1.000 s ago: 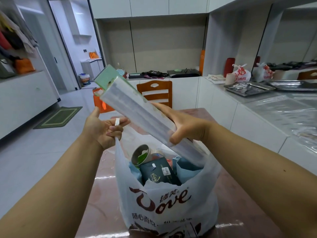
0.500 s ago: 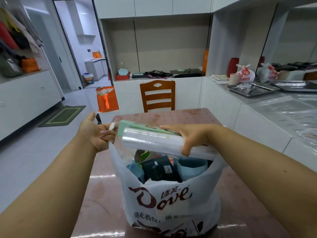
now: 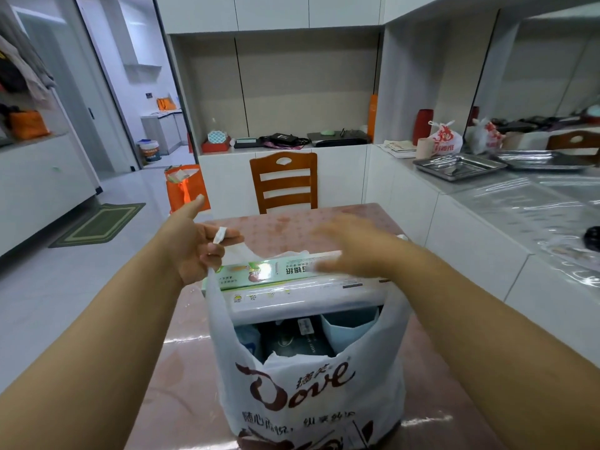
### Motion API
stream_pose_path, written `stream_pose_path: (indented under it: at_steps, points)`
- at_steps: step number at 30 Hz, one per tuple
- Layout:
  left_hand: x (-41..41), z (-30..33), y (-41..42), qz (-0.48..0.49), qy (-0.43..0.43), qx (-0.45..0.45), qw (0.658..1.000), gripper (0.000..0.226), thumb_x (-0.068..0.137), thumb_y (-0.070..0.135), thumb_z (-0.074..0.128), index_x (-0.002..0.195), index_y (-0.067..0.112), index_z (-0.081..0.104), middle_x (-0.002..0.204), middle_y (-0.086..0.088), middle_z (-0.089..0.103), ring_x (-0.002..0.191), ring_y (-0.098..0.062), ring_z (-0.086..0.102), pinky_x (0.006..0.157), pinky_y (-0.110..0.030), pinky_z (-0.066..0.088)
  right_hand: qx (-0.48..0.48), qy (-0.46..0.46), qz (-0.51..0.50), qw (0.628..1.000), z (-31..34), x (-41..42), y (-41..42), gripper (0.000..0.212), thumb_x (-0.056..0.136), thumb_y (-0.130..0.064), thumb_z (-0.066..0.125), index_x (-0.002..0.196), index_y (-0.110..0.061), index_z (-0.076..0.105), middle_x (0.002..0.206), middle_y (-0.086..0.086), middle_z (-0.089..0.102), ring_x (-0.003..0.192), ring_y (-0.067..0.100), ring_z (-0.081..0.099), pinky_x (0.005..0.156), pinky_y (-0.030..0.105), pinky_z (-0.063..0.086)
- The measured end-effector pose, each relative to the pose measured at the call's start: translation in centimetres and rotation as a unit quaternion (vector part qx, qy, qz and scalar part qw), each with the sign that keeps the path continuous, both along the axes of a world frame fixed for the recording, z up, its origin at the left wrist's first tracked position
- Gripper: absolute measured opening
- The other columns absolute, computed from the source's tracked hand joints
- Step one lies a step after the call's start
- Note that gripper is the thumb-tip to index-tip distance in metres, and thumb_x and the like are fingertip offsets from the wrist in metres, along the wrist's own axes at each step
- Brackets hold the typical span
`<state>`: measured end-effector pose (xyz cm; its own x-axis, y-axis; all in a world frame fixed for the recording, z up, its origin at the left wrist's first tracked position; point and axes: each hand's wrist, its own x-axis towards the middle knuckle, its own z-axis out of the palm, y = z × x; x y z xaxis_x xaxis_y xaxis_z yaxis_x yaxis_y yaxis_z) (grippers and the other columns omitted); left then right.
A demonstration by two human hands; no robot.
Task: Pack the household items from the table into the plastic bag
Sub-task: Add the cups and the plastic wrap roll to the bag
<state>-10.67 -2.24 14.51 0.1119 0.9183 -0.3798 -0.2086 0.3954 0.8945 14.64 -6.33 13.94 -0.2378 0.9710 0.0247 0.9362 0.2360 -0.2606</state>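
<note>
A white plastic bag (image 3: 311, 394) with brown lettering stands on the pink table (image 3: 181, 378). My left hand (image 3: 198, 245) pinches the bag's left handle and holds it up. A long green-and-white box of wrap (image 3: 292, 280) lies flat across the bag's mouth. My right hand (image 3: 350, 251), blurred with fingers spread, hovers just over the box's right half and holds nothing. Inside the bag, below the box, I see a dark packet (image 3: 298, 339) and a light blue item (image 3: 350, 326).
A wooden chair (image 3: 284, 181) stands at the table's far end. An orange bag (image 3: 185, 186) sits on the floor to the left. A white counter on the right carries a metal tray (image 3: 457, 165) and tied plastic bags (image 3: 444, 139).
The long box came down from an upright tilt to lie across the bag's mouth. My right hand has let go of it and lifted off. My left hand still holds the handle.
</note>
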Motion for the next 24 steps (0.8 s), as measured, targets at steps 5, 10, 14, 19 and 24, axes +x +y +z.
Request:
stream_pose_path:
  at_steps: [5, 10, 14, 19, 24]
  points:
    - [0.2, -0.1, -0.3, 0.012, 0.022, 0.007, 1.000, 0.072, 0.093, 0.060, 0.035, 0.122, -0.002, 0.059, 0.111, -0.018, 0.070, 0.034, -0.008, 0.033, 0.031, -0.012, 0.029, 0.012, -0.037, -0.326, 0.945, 0.2, 5.1, -1.0, 0.059, 0.087, -0.050, 0.053, 0.128, -0.009, 0.043, 0.121, 0.011, 0.059, 0.102, 0.031, 0.057, 0.074, 0.035, 0.043]
    - [1.2, -0.3, 0.3, 0.031, 0.009, 0.033, 0.999, 0.073, 0.094, 0.056, 0.036, 0.126, -0.007, 0.055, 0.074, -0.010, 0.069, 0.034, -0.006, 0.031, 0.030, -0.013, 0.026, 0.038, 0.305, -0.312, 0.899, -0.7, 6.3, 1.3, 0.046, 0.084, 0.004, 0.052, 0.127, -0.012, 0.050, 0.101, 0.015, 0.067, 0.087, 0.028, 0.064, 0.075, 0.036, 0.051]
    - [2.2, 1.2, 1.1, 0.026, -0.013, 0.068, 0.997, 0.075, 0.094, 0.058, 0.033, 0.128, -0.007, 0.052, 0.047, -0.001, 0.062, 0.029, -0.007, 0.030, 0.029, -0.013, 0.026, 0.026, 0.636, -0.278, 0.719, 1.7, 5.9, 2.6, 0.053, 0.083, 0.022, 0.031, 0.116, -0.014, 0.051, 0.105, 0.028, 0.061, 0.056, 0.017, 0.062, 0.045, 0.022, 0.042]
    - [3.2, 5.1, 3.2, 0.044, -0.029, 0.160, 0.986, 0.071, 0.095, 0.056, 0.032, 0.131, -0.003, 0.050, 0.048, 0.004, 0.062, 0.034, -0.005, 0.029, 0.031, -0.015, 0.026, 0.115, 0.674, -0.194, 0.703, 6.6, 5.5, 4.1, 0.050, 0.084, 0.021, 0.026, 0.102, -0.018, 0.050, 0.134, 0.019, 0.042, 0.079, 0.024, 0.071, 0.043, 0.018, 0.042]
    - [4.4, 6.9, 5.2, 0.054, -0.040, 0.196, 0.978, 0.067, 0.093, 0.057, 0.036, 0.112, -0.002, 0.061, 0.075, -0.002, 0.068, 0.040, -0.005, 0.032, 0.036, -0.016, 0.026, 0.127, 0.668, -0.165, 0.714, 8.8, 6.3, 5.4, 0.036, 0.086, 0.010, 0.030, 0.104, -0.016, 0.048, 0.102, 0.022, 0.061, 0.064, 0.023, 0.065, 0.046, 0.023, 0.042]
